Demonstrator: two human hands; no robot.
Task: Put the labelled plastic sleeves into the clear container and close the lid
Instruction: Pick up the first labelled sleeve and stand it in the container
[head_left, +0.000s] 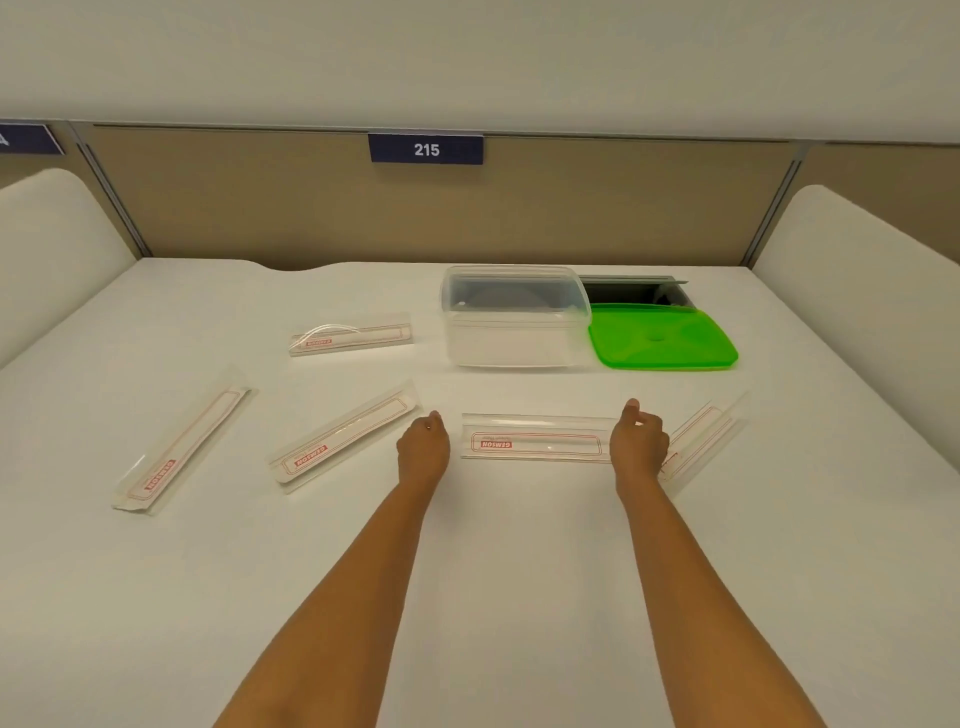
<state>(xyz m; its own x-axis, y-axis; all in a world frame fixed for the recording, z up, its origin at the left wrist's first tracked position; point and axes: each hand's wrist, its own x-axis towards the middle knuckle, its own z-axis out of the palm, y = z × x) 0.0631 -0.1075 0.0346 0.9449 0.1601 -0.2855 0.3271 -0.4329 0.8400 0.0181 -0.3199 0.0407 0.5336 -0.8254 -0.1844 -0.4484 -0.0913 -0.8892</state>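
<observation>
- I'm seeing both forearms reaching fwd over the white bench (467, 597), nothing in either hand.
- Left hand (423, 449) is hovering just beside the left end of the centre sleeve (535, 441); fingers are curled loosely together, not clamped on anything, and I can't tell if it's touching the sleeve.
- Right hand (639, 441) is sitting at the right end of that same sleeve, thumb (631, 408) and fingers slightly apart; contact w/ the sleeve is unclear from here.
- Centre sleeve is lying flat, long side across my view, red-outlined label w/ "GEMSON" print reading upside down to me.
- Right sleeve (711, 436) is lying angled just beyond the right hand, its near end partly hidden behind that hand.
- Mid-left sleeve (345, 436) is lying diagonal, its far end near the left hand.
- Far-left sleeve (182, 447) is lying diagonal, well apart from the hands.
- Back sleeve (350, 335) is lying further away, to the left of the container, its clear top flap bowing up.
- Clear container (514, 332) is standing open and upright, looking empty; all 5 sleeves are lying outside it on the bench.
- Green lid (662, 338) is lying flat just beside the container's right side, partly covering a dark recess (628, 291) in the bench.
- Navy sign (426, 149) reading "215" is hanging on the tan partition (260, 208) at the back.
</observation>
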